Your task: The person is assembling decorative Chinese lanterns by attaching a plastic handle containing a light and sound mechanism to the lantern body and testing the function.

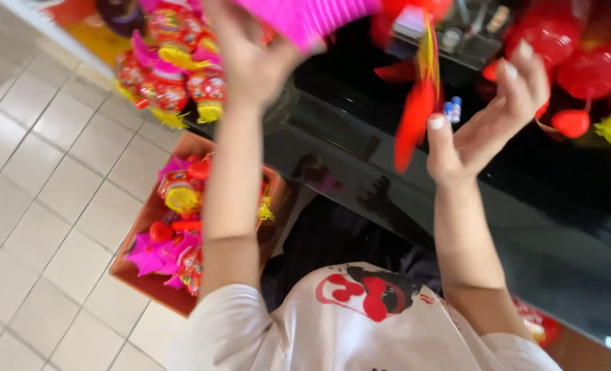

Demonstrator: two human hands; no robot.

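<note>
My left hand [250, 55] is raised and grips the lower edge of a pink pleated paper lantern [305, 17] at the top of the view. A red and yellow tassel [419, 103] hangs down from the lantern, blurred. My right hand [491, 117] is lifted beside the tassel with its fingers spread and nothing in it. Both forearms reach up from my white shirt with a red and black print [360, 295].
A glossy black counter [525, 206] runs across the right. Red round lanterns [580, 62] lie on it. A pile of colourful lanterns [171, 62] sits at the top left. A cardboard box [141, 278] of lanterns stands on the tiled floor [38, 206].
</note>
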